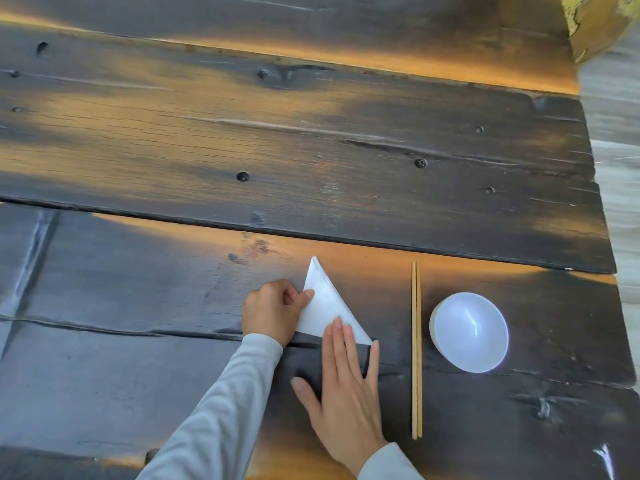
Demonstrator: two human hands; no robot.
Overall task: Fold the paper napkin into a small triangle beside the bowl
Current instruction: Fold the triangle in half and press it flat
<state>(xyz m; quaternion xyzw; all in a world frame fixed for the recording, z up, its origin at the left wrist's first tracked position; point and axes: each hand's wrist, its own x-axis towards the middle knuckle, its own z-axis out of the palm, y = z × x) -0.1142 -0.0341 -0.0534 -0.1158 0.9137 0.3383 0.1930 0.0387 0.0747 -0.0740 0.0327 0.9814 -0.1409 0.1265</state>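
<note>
On dark worktop (pixel 311 150) — chopsticks (pixel 416 348) lie between napkin (pixel 325 306) and bowl (pixel 469 332); left grip (pixel 272 311) pinches napkin edge, right grip (pixel 346 393) flat — fingers pressing it.

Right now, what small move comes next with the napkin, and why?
Probably sweep the right hand flat along the napkin to set the crease: its straight fingers already rest on the lower edge, while the left hand pinches the left edge, steadying it.
</note>
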